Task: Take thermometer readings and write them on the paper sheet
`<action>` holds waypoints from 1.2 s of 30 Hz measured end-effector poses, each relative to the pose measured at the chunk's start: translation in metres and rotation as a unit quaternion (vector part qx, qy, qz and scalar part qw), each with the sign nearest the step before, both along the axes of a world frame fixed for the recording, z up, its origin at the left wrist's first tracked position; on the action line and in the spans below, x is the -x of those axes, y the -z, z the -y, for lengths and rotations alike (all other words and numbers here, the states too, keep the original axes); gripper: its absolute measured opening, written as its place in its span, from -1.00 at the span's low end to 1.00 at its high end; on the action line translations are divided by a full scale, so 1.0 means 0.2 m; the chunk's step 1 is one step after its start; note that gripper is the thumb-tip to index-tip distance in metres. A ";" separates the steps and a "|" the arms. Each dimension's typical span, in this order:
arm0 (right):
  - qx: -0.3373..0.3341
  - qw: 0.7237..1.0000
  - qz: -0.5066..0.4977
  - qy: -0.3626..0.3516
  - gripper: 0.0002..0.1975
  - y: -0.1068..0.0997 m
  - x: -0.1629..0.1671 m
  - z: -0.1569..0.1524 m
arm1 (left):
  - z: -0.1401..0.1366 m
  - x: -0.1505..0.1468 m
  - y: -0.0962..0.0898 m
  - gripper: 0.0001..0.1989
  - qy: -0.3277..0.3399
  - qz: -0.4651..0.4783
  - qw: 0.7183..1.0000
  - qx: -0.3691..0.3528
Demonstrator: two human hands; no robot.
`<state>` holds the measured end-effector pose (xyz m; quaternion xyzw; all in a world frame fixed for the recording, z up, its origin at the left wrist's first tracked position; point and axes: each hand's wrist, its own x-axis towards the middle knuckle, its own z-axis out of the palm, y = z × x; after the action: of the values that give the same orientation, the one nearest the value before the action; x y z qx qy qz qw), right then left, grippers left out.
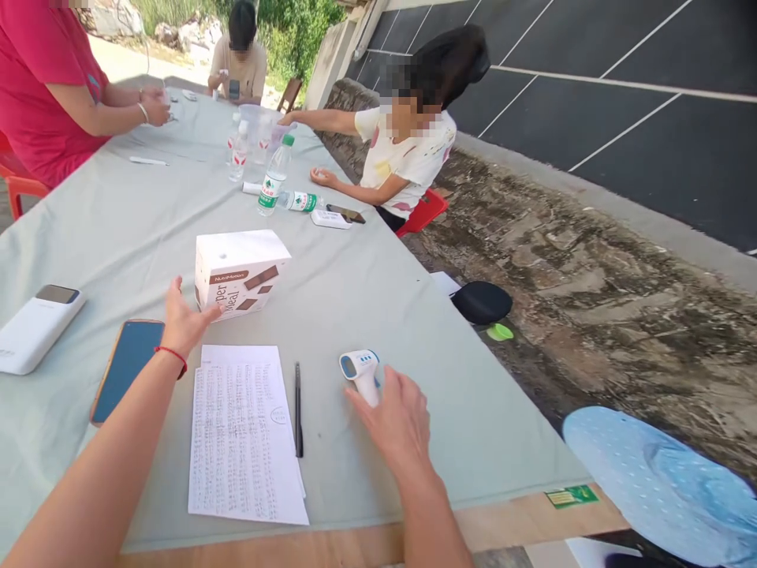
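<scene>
A white and brown carton [242,276] marked "NutriMotion" stands on the table. My left hand [184,319], with a red string at the wrist, is at its near left corner, thumb and fingers spread; whether it touches the carton I cannot tell. A white and blue infrared thermometer [362,371] lies on the cloth with its small screen up. Around its handle end, my right hand [399,418] has thumb and fingers apart, not visibly closed on it. Handwritten sheets [242,434] and a black pen [299,410] lie between my forearms.
An orange-edged phone [127,371] and a white power bank [41,327] lie at left. Beyond the carton are an upright water bottle [275,177], a fallen bottle [301,202] and a clear basin [254,118]. Several people sit around the table. A blue hat [656,481] is at lower right.
</scene>
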<state>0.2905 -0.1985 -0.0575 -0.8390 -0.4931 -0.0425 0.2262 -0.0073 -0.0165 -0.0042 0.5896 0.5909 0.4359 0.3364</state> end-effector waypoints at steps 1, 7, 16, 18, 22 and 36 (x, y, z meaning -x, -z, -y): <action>0.059 0.997 -0.032 0.030 -0.40 0.00 -0.03 0.00 | -0.04 -0.01 -0.01 -0.13 0.032 0.017 0.999 0.009; 0.029 0.953 -0.299 0.041 -0.54 -0.08 0.05 0.01 | 0.00 -0.06 -0.10 -0.23 0.113 0.163 0.980 0.004; -0.142 0.711 -0.648 -0.232 -0.74 -0.44 0.57 -0.06 | 0.29 -0.05 0.01 -0.45 0.124 0.079 0.988 -0.045; -0.145 0.702 -0.658 -0.230 -0.71 -0.45 0.65 -0.13 | 0.28 -0.04 0.02 -0.47 0.124 0.049 0.989 -0.056; -0.156 0.699 -0.665 -0.212 -0.72 -0.46 0.74 -0.22 | 0.26 -0.02 0.02 -0.47 0.128 0.009 0.989 -0.069; -0.162 0.716 -0.660 -0.162 -0.77 -0.37 0.76 -0.23 | 0.28 -0.06 0.01 -0.39 0.138 0.038 0.990 -0.011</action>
<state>0.1382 -0.1518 0.0166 -0.5122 -0.3324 0.4801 0.6298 0.0039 -0.0721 -0.0060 0.6524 0.4858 0.4135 0.4091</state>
